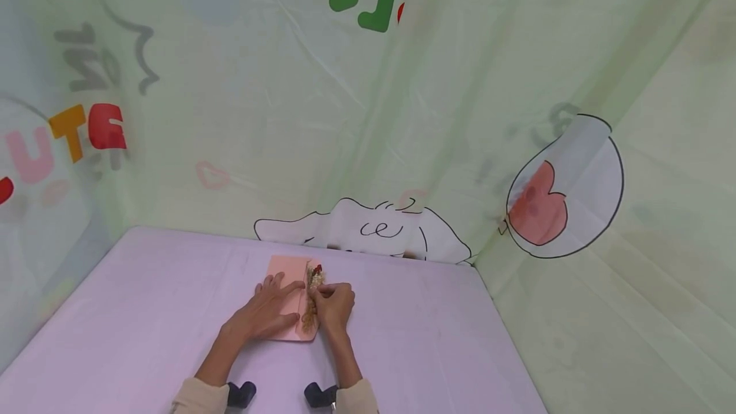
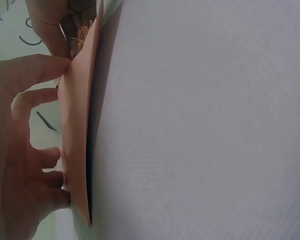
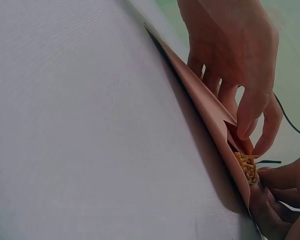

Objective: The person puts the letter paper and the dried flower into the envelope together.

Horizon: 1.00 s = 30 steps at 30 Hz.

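Note:
A pink paper envelope or folded card lies on the table, with a fold raised along its right part. My left hand rests on it with fingers spread, thumb and index near the raised fold. A small bunch of dried flowers lies lengthwise along the right side of the pink paper, with a red bloom at the far end and tan sprigs nearer me. My right hand pinches the bunch around its middle. In the right wrist view, yellowish sprigs stick out between the paper's edge and the right fingers.
A pale lilac cloth covers the table. Behind it and on both sides hang light green curtains with cartoon drawings and letters. Black wrist mounts show at both sleeves.

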Motion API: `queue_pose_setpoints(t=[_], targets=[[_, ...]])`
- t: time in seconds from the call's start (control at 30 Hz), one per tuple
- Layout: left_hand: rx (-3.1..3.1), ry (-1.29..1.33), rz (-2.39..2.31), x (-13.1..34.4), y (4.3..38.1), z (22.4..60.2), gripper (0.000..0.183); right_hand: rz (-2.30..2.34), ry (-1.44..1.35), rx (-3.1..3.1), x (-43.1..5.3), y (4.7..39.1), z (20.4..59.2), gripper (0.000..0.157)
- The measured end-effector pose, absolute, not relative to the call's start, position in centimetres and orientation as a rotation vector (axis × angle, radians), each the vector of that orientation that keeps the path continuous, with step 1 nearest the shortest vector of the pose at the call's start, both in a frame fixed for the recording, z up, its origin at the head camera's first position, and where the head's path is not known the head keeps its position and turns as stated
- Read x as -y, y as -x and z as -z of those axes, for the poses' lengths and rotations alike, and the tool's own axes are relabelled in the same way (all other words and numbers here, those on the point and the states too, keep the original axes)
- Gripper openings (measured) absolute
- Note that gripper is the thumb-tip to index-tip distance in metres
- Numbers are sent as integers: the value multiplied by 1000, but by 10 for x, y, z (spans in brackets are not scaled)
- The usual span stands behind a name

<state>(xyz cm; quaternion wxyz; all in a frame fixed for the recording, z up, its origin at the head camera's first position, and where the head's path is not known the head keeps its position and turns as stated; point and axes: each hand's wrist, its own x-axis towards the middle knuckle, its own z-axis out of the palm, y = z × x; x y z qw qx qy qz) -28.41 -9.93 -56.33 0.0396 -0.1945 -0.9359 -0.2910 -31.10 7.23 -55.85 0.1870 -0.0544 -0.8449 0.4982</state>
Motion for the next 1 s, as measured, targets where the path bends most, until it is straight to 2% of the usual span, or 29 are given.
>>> queue_pose_setpoints(t=[0.47, 0.8, 1.0], targets=[[2869, 577, 832, 99, 286, 566, 60, -1423, 98, 2400, -64, 308, 557, 8], [2828, 586, 820, 99, 286, 570, 59, -1678, 46, 2356, -57, 306, 556, 3], [2844, 586, 853, 101, 286, 568, 61, -1660, 67, 2384, -54, 310, 559, 4]])
